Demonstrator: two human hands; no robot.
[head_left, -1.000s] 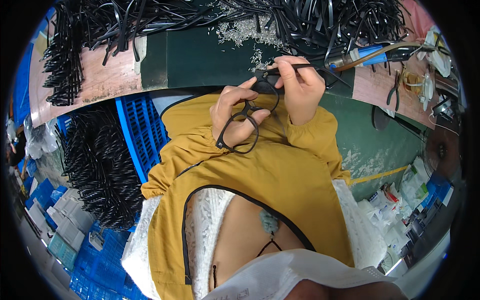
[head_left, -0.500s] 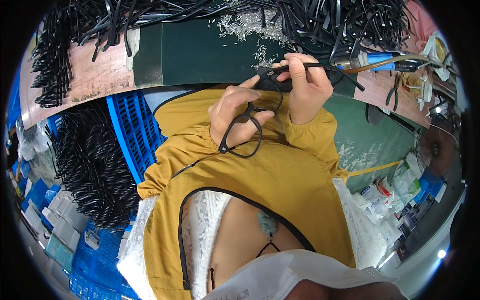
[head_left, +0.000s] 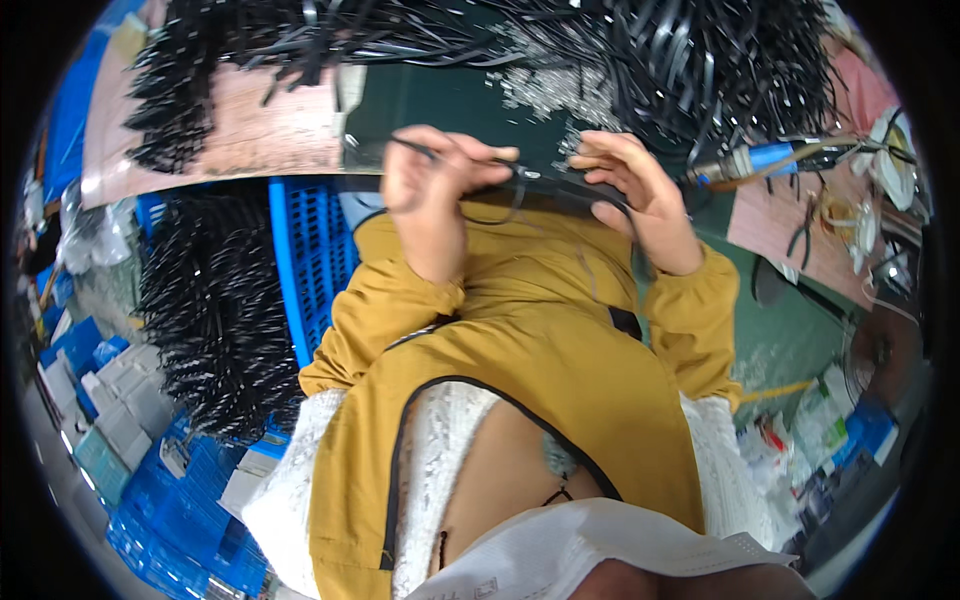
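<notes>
My left hand (head_left: pixel 430 190), closed, grips a black glasses frame (head_left: pixel 526 174) in front of the bench edge. A dark temple arm sticks out beyond its fingers to the left, and part of a rim hangs below the hand. Close by on the right, my right hand (head_left: pixel 645 195) has its fingers apart and half curled. Another dark temple runs from the frame toward its thumb and palm; it is blurred, and whether the thumb touches it is unclear.
Small shiny metal pins (head_left: pixel 560 90) lie scattered on the dark green mat (head_left: pixel 420 105). Heaps of black temple arms (head_left: pixel 680 60) line the bench's back. A blue powered hand tool (head_left: pixel 765 158) and pliers (head_left: pixel 800 238) lie right. A blue crate (head_left: pixel 300 260) stands left below the bench.
The glasses frame has turned and risen toward the bench edge. My left hand has moved up; my right hand has loosened from the temple and shifted slightly right. The whole view has shifted.
</notes>
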